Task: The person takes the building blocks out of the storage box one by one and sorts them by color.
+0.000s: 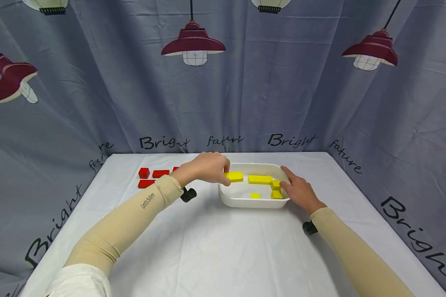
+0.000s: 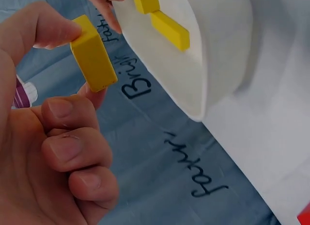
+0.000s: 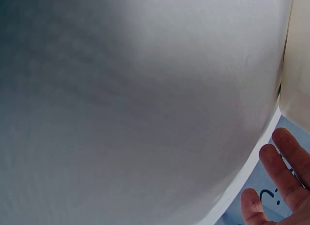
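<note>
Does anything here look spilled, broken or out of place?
Nothing stands out. The white tub sits upright with yellow blocks lying loose inside, red blocks lie on the table to its left, and the left hand holds another yellow block at the tub's left end. I see no spill or damage.

With the tub as the clock's centre: one tub [image 1: 254, 203], two hands, the left hand [image 1: 207, 167] at ten o'clock and the right hand [image 1: 301, 193] at three. Five yellow blocks [image 1: 260, 180] show: one in the left hand, four inside the tub, near twelve, three, four and six o'clock. At nine o'clock, at least four red blocks [image 1: 144, 173], one partly hidden by an arm. Two sleeves [image 1: 134, 218], two wrist cameras [image 1: 188, 194]. Three red lamps [image 1: 193, 44] printed at ten, eleven and past one.
</note>
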A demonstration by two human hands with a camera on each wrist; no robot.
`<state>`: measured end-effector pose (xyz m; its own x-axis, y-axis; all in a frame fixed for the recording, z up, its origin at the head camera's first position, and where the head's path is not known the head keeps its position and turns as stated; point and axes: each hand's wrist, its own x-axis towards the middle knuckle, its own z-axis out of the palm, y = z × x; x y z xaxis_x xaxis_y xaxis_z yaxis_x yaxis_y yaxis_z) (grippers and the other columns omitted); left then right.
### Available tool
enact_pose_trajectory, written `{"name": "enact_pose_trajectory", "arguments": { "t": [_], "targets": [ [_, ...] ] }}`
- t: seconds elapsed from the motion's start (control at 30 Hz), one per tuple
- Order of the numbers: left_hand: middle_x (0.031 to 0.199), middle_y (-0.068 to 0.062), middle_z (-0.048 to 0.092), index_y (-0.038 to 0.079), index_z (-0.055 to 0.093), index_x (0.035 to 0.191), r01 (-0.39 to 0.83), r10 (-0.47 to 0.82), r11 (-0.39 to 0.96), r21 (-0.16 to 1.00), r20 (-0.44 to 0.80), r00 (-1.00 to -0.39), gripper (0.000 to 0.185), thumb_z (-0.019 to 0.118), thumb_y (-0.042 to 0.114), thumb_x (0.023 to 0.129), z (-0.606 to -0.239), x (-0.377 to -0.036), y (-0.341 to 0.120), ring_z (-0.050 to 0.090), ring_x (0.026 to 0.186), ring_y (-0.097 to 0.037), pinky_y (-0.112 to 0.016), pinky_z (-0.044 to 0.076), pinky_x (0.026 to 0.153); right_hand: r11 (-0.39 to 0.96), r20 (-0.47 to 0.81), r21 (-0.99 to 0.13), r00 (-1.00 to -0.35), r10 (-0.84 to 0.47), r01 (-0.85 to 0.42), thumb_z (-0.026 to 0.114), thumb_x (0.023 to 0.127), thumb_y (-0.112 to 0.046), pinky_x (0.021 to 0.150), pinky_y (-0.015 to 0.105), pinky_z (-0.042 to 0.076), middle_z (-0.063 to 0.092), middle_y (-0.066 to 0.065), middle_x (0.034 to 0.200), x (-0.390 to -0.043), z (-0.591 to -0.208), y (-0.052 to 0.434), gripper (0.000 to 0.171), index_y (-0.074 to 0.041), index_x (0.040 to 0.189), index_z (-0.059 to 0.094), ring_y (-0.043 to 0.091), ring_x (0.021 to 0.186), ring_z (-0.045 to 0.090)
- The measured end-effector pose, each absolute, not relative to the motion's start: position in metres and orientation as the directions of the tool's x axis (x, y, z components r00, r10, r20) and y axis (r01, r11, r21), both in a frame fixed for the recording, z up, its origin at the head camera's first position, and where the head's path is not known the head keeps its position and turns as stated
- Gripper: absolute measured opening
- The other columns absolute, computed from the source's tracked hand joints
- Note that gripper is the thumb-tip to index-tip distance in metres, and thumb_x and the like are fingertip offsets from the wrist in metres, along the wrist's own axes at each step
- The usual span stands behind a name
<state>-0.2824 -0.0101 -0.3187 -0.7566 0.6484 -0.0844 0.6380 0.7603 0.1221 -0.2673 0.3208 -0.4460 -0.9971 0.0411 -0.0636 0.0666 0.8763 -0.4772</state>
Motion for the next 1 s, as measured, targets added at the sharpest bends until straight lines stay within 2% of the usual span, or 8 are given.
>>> {"name": "enact_pose_trajectory", "arguments": {
  "t": [0.3, 0.47, 0.7, 1.0],
  "targets": [
    [0.079, 0.006, 0.065, 0.019, 0.07, 0.095, 0.585, 0.6, 0.797, 0.15, -0.09, -0.795, 0.025, 0.071, 0.039, 0.079, -0.31, -0.271, -0.053, 0.057, 0.067, -0.015, -0.031, 0.045, 0.061, 0.875, -0.057, -0.481, -0.998, 0.038, 0.06, 0.039, 0.103, -0.037, 0.11, 0.067, 0.033, 0.032, 0.025, 0.16, -0.267, -0.447, 0.32, 0.067, -0.025, 0.163, 0.012, 0.049, 0.137, 0.042],
    [0.077, 0.005, 0.064, 0.02, 0.07, 0.092, 0.555, 0.567, 0.822, 0.128, -0.107, -0.816, 0.022, 0.071, 0.037, 0.079, -0.313, -0.266, -0.074, 0.056, 0.072, -0.015, -0.031, 0.045, 0.061, 0.875, -0.068, -0.48, -0.997, 0.043, 0.07, 0.039, 0.103, -0.038, 0.11, 0.067, 0.032, 0.032, 0.025, 0.159, -0.267, -0.447, 0.321, 0.067, -0.025, 0.163, 0.012, 0.049, 0.137, 0.041],
    [0.077, 0.005, 0.064, 0.02, 0.068, 0.09, 0.501, 0.523, 0.849, 0.169, -0.131, -0.842, 0.019, 0.071, 0.035, 0.078, -0.322, -0.258, -0.104, 0.055, 0.067, -0.016, -0.032, 0.043, 0.061, 0.877, -0.073, -0.475, -0.997, 0.04, 0.07, 0.039, 0.103, -0.038, 0.11, 0.067, 0.032, 0.031, 0.025, 0.16, -0.264, -0.448, 0.321, 0.067, -0.025, 0.163, 0.011, 0.05, 0.137, 0.04],
    [0.082, 0.003, 0.063, 0.019, 0.07, 0.095, 0.453, 0.491, 0.86, 0.237, -0.136, -0.861, 0.022, 0.071, 0.029, 0.075, -0.336, -0.251, -0.139, 0.056, 0.07, -0.016, -0.032, 0.044, 0.062, 0.876, -0.053, -0.479, -0.998, 0.027, 0.049, 0.039, 0.103, -0.038, 0.11, 0.067, 0.032, 0.031, 0.025, 0.16, -0.266, -0.446, 0.32, 0.067, -0.025, 0.163, 0.012, 0.05, 0.138, 0.04]
  ]
}}
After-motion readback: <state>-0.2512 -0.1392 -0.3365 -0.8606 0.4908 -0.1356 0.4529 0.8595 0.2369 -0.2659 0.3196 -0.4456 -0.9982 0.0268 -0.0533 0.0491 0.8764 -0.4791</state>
